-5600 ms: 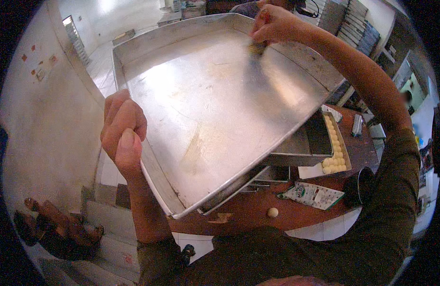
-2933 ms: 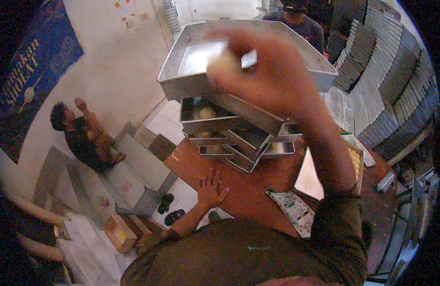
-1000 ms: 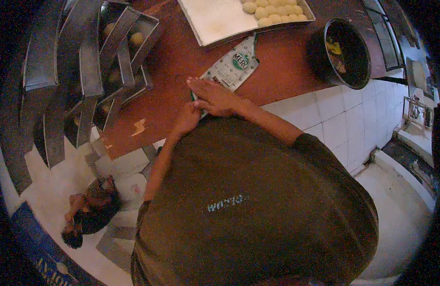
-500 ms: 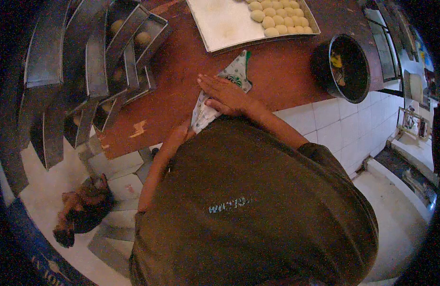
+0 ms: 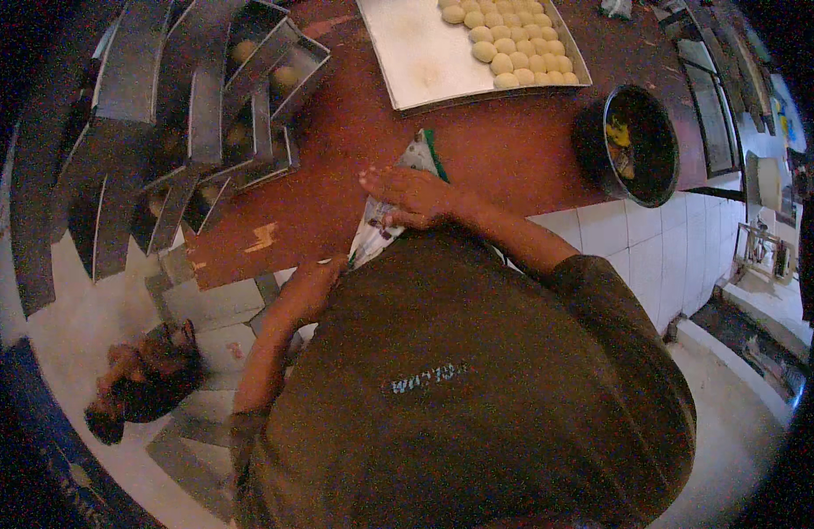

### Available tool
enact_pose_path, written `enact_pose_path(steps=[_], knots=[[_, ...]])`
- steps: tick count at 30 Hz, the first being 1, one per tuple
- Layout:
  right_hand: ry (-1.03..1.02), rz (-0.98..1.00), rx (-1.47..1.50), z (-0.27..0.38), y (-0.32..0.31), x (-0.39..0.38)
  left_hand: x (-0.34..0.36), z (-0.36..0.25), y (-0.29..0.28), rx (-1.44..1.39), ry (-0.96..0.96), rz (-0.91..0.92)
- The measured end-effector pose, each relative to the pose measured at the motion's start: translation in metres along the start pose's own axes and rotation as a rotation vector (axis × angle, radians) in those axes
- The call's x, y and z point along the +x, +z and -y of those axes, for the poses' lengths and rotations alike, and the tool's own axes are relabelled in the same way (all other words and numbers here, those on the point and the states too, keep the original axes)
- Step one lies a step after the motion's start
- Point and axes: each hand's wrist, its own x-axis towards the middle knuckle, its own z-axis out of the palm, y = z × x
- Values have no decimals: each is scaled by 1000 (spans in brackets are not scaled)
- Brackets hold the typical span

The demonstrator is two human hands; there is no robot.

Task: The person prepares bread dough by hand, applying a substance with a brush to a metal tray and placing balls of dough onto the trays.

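Observation:
A white printed plastic sheet [image 5: 368,234] with a green edge lies slantwise at the near edge of the red-brown table, narrow and pointed at its far end, perhaps folded or rolled. Across its middle rests my right hand [image 5: 411,196], palm down, fingers stretched out together and pointing left. At the sheet's near lower corner is my left hand [image 5: 317,286], its fingers closed on the plastic and partly hard to make out. My dark shirt hides part of the sheet's near side.
A tray [image 5: 407,99] with rows of round dough balls stands at the far side of the table [image 5: 504,132]. To the right is a black bowl [image 5: 647,196] with yellow remnants. Stacked metal pans [image 5: 206,123] holding dough balls crowd the left. Another person [image 5: 147,379] is low at the left.
The sheet's far end has come nearer and to the left, and less of its printed face shows. My right hand stays flat over it. The whole view has shifted slightly.

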Motion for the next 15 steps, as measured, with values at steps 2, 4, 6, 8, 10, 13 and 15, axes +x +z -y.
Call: enact_pose_path(steps=[2, 4, 6, 8, 10, 13, 15], knots=[[-66, 38, 18, 12, -16, 7, -3, -17, -18, 94, -121, 110], [-80, 107, -11, 3, -16, 13, 2, -18, -15, 187, -102, 113], [-120, 193, 22, -13, -10, 23, 12, -24, -14, 254, -24, 93], [-163, 290, 161, -33, -2, 41, 32, -43, -10, 289, 110, 38], [-136, 369, 408, -44, 4, 59, 84, -62, 4, 186, 140, 191], [-141, 454, 624, -67, -1, 80, 144, -157, 4, 9, 253, 150], [-178, 456, 608, -70, -12, 86, 167, -171, 22, -85, 492, 240]])
